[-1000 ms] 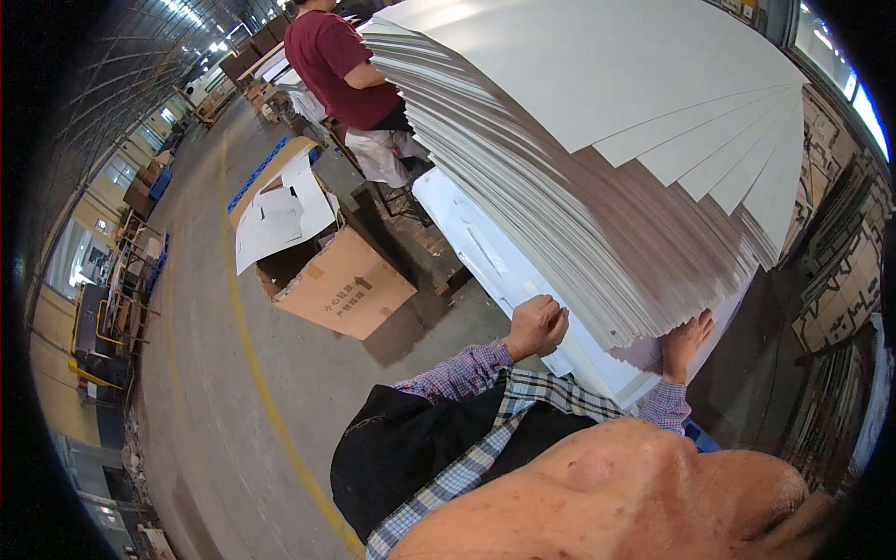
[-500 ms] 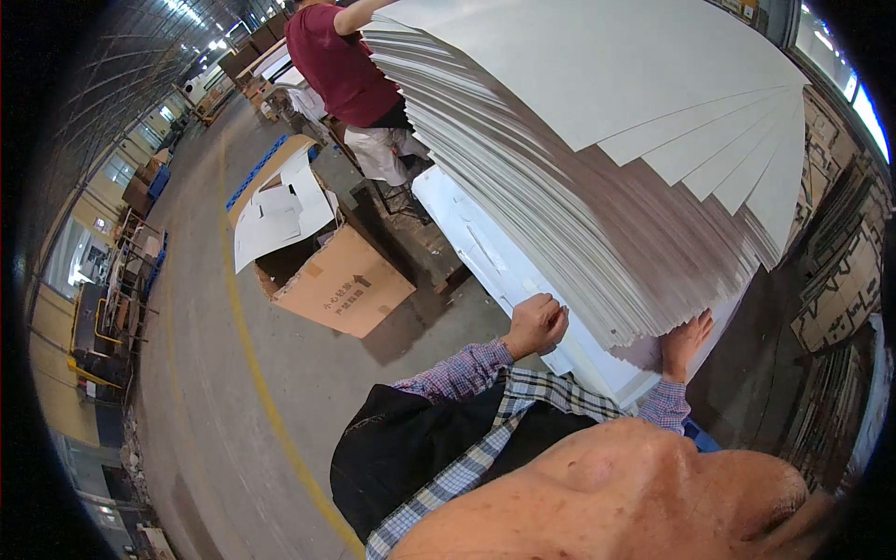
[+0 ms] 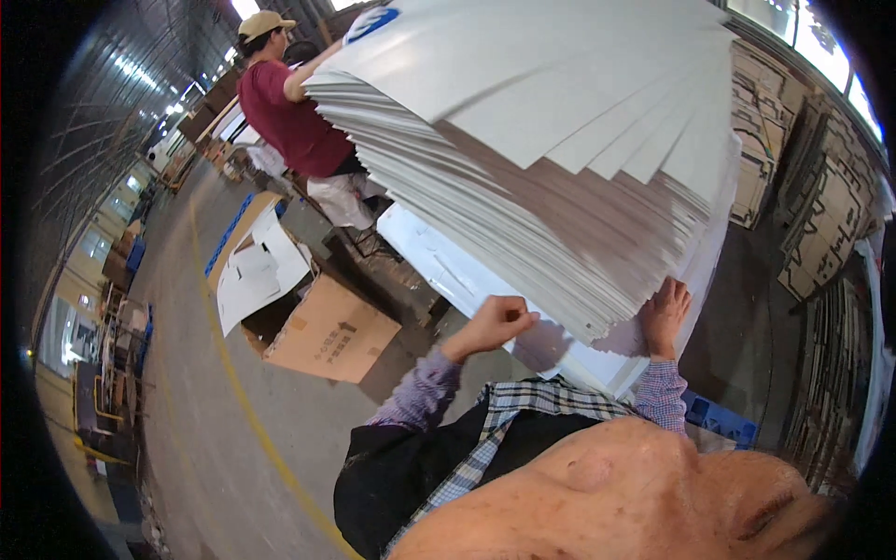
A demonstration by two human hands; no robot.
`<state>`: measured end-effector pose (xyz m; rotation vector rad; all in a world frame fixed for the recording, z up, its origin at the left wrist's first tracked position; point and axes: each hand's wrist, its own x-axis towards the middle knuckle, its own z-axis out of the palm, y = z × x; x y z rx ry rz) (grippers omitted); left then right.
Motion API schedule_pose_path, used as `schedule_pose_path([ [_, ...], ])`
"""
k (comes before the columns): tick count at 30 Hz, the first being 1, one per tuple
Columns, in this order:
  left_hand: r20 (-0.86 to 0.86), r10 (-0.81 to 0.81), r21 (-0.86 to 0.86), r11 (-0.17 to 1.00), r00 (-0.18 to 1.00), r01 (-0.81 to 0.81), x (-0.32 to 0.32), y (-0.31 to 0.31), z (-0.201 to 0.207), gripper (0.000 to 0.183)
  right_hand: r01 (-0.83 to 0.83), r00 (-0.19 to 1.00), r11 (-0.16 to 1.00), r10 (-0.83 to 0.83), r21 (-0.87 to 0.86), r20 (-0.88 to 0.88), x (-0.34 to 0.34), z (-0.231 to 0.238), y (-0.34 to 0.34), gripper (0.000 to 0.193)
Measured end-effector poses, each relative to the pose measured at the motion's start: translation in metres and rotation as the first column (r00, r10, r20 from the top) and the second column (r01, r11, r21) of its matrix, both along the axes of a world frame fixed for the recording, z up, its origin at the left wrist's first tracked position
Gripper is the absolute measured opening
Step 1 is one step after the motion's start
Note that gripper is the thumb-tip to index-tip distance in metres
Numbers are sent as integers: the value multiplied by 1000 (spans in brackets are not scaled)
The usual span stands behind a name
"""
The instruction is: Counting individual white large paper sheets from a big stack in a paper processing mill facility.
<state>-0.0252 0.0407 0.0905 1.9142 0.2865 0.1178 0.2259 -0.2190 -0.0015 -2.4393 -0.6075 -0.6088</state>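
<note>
A tall stack of large white-grey sheets (image 3: 597, 56), fanned out in steps at its near corner, leans over a white-topped surface (image 3: 429, 247). My right hand (image 3: 665, 315) presses against the near right corner of the stack, its fingers spread and holding nothing. Left of the stack's lower corner, my left hand (image 3: 497, 325) is closed with the fingers curled in, a little apart from the sheets. I see nothing in it. At the far left side of the stack a co-worker (image 3: 289, 117) in a dark red shirt reaches a gloved hand with a blue item (image 3: 378, 22) onto the top sheet.
An open cardboard box (image 3: 331, 327) with white cut sheets (image 3: 261, 275) stands on the floor to the left. Blue pallet parts (image 3: 723, 420) show beside my right arm. Boards with cut-line patterns (image 3: 831, 219) lean at the right. A yellow floor line (image 3: 252, 411) runs along the left.
The view has shifted, bringing the co-worker's head and gloved hand into sight. My left hand has moved left relative to the stack corner. My right hand stays against the stack.
</note>
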Motion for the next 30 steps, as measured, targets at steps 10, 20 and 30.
schedule_pose_path([
  [10,852,-371,514,458,369,-726,-24,-3,276,28,-9,1000,1000,9,10,24,0,1,1,38],
  [20,591,-661,759,262,463,-596,40,5,287,31,-3,1000,999,3,39,-3,-3,2,5,38],
  [30,584,-611,761,182,535,-623,31,2,293,30,6,1000,1000,-7,31,18,-2,1,5,37],
])
